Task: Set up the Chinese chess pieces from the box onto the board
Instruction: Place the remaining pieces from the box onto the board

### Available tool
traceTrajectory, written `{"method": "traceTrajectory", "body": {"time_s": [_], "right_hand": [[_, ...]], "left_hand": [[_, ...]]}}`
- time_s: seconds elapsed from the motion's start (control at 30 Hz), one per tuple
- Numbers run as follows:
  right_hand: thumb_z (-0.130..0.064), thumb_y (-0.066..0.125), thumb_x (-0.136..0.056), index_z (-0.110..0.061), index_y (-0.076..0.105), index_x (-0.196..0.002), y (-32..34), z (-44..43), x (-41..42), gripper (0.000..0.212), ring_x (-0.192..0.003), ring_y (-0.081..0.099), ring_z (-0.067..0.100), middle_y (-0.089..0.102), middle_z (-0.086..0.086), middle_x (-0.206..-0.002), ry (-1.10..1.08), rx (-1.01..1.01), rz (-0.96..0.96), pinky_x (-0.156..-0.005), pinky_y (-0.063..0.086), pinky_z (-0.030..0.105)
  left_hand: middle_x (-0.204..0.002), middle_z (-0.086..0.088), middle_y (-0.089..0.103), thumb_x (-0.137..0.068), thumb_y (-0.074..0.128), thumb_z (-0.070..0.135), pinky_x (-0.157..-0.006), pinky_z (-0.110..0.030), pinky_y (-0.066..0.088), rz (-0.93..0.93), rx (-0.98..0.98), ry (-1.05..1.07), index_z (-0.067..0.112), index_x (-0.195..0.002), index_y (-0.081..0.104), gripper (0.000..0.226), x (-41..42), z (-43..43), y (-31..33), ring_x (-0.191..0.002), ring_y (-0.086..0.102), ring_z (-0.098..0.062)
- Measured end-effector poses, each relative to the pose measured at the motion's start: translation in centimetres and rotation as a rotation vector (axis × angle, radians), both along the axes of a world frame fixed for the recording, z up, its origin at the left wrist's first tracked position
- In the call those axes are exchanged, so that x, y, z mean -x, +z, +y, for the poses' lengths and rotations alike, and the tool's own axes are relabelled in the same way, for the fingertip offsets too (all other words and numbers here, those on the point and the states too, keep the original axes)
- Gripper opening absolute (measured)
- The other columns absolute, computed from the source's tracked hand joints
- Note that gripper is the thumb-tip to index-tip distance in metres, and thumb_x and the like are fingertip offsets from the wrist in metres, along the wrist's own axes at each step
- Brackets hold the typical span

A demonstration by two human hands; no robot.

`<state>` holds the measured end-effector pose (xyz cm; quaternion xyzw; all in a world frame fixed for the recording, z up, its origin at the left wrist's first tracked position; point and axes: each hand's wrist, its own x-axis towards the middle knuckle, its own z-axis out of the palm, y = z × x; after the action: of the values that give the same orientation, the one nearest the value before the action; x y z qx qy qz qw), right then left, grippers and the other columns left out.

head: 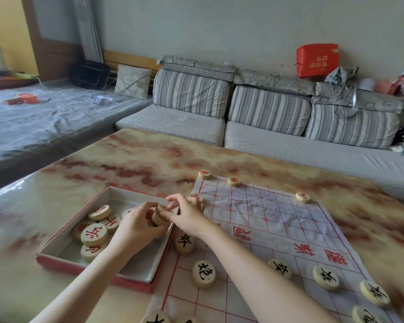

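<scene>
Black-lettered pieces (203, 273) are set on the board (278, 206), right of the box (91, 270). Over the box's right wall a stack of pieces (158, 220) is gripped by the left hand (135, 223), and its top piece (160, 209) is pinched by the right hand (187, 214). Only one should be lifted, the stack held steady. Red-lettered pieces (94, 234) are left inside the box.

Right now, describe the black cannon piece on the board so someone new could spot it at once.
Find the paper board with red lines on the marbled table, then its left edge beside the red box. The black cannon piece lies just nearer you than the pawn by the box wall; its character differs from the one the black pawns share.
</scene>
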<state>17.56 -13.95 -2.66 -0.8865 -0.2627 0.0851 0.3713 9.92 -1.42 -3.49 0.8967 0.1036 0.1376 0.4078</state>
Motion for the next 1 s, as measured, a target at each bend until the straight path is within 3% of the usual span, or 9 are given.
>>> {"method": "traceTrajectory", "body": {"time_s": [0.07, 0.13, 0.23, 0.4, 0.5, 0.63, 0.77, 0.93, 1.0], "right_hand": [[-0.04, 0.065, -0.082, -0.025, 0.047, -0.125, 0.6, -0.5, 0.2, 0.049, -0.117, 0.034, 0.016, 0.061, -0.007, -0.112, -0.073, -0.113, -0.041, -0.091, 0.025, 0.028], [-0.034, 0.07, -0.079, -0.024, 0.046, -0.128, 1.4, -1.3, 0.5, 0.055, -0.115, 0.042, 0.014, 0.056, -0.006, -0.11, -0.078, -0.223, -0.009, -0.095, 0.033, 0.025], [-0.022, 0.072, -0.079, -0.019, 0.047, -0.128, 2.3, -3.1, 1.1, 0.055, -0.108, 0.049, 0.009, 0.051, 0.0, -0.117, -0.039, -0.363, 0.018, -0.084, 0.039, 0.006], [-0.017, 0.072, -0.079, -0.016, 0.055, -0.122, 3.3, -6.1, 2.1, 0.046, -0.109, 0.052, 0.008, 0.049, 0.002, -0.12, -0.017, -0.347, -0.089, -0.088, 0.037, 0.003], [-0.017, 0.073, -0.078, -0.014, 0.055, -0.121, 3.7, -7.7, 2.6, 0.046, -0.111, 0.051, 0.011, 0.048, 0.002, -0.119, -0.018, -0.325, -0.123, -0.098, 0.038, 0.013], [-0.016, 0.072, -0.078, -0.017, 0.055, -0.119, 4.1, -9.9, 3.0, 0.044, -0.11, 0.051, 0.008, 0.05, -0.001, -0.119, -0.048, -0.316, -0.13, -0.091, 0.036, 0.005], [-0.015, 0.072, -0.078, -0.022, 0.055, -0.115, 4.4, -12.0, 3.4, 0.041, -0.107, 0.054, 0.008, 0.054, -0.002, -0.118, -0.08, -0.342, -0.123, -0.096, 0.042, 0.018], [-0.016, 0.072, -0.079, -0.022, 0.053, -0.12, 4.3, -14.9, 3.4, 0.046, -0.105, 0.054, 0.004, 0.054, -0.002, -0.119, -0.132, -0.35, -0.136, -0.087, 0.039, 0.004], [-0.016, 0.072, -0.078, -0.02, 0.053, -0.121, 4.2, -16.0, 3.3, 0.047, -0.103, 0.054, 0.003, 0.054, -0.002, -0.119, -0.157, -0.343, -0.154, -0.086, 0.038, 0.002]], "left_hand": [[-0.096, 0.003, 0.06, -0.064, 0.078, 0.02, -0.069, -0.008, 0.038, -0.062, 0.018, 0.015, 0.017, -0.118, 0.057, 0.057, 0.0, 0.2, 0.5, -0.084, 0.056, -0.009], [-0.099, 0.001, 0.056, -0.065, 0.079, 0.016, -0.077, -0.015, 0.036, -0.136, -0.012, 0.01, 0.018, -0.116, 0.059, 0.055, 0.0, 0.3, 1.2, -0.089, 0.053, -0.01], [-0.102, 0.001, 0.056, -0.064, 0.079, 0.014, -0.077, -0.014, 0.037, -0.184, -0.026, -0.025, 0.02, -0.111, 0.063, 0.05, 0.4, -0.1, 2.1, -0.089, 0.053, -0.008], [-0.103, 0.004, 0.062, -0.06, 0.082, 0.013, -0.082, -0.022, 0.046, -0.216, -0.01, -0.063, 0.026, -0.106, 0.062, 0.052, 0.6, -1.6, 2.7, -0.093, 0.062, -0.012], [-0.1, 0.008, 0.063, -0.06, 0.082, 0.011, -0.076, -0.012, 0.042, -0.234, 0.016, -0.092, 0.032, -0.1, 0.06, 0.05, 0.7, -2.8, 3.3, -0.09, 0.061, -0.007], [-0.087, 0.02, 0.059, -0.062, 0.081, 0.013, -0.065, -0.005, 0.037, -0.228, 0.006, -0.112, 0.037, -0.096, 0.055, 0.049, 0.9, -4.5, 4.3, -0.081, 0.052, 0.01], [-0.087, 0.024, 0.058, -0.063, 0.08, 0.01, -0.065, -0.003, 0.04, -0.225, 0.024, -0.149, 0.039, -0.094, 0.054, 0.049, 0.8, -6.1, 4.8, -0.078, 0.054, 0.012], [-0.089, 0.013, 0.063, -0.063, 0.078, 0.006, -0.072, -0.019, 0.045, -0.215, 0.062, -0.179, 0.031, -0.098, 0.058, 0.047, 0.4, -8.5, 4.8, -0.075, 0.056, 0.003], [-0.088, 0.016, 0.062, -0.063, 0.078, 0.006, -0.067, -0.01, 0.04, -0.219, 0.056, -0.201, 0.033, -0.096, 0.057, 0.048, 0.0, -9.3, 4.8, -0.07, 0.055, 0.009]]}}
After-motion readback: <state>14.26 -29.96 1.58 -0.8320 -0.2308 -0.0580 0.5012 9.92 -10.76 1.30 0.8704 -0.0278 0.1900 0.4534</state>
